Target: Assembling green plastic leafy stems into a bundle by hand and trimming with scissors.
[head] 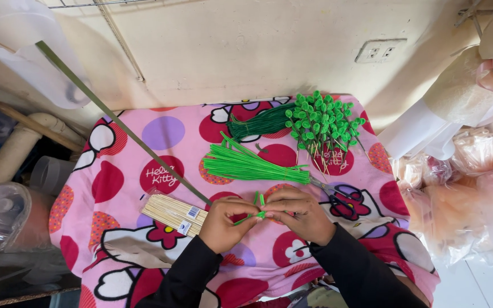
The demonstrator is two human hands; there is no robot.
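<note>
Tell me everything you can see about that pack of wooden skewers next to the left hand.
The clear plastic pack of pale wooden skewers lies flat on the pink patterned cloth, angled from upper left down to lower right. The thin, light sticks lie tightly bundled and parallel inside. A small white and blue label sits at its right end. That end lies right beside the left hand; actual contact cannot be told. A long green strip passes just above it, not touching.

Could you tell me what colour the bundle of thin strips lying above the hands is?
The bundle of strips is bright green, as the head view shows.
</note>
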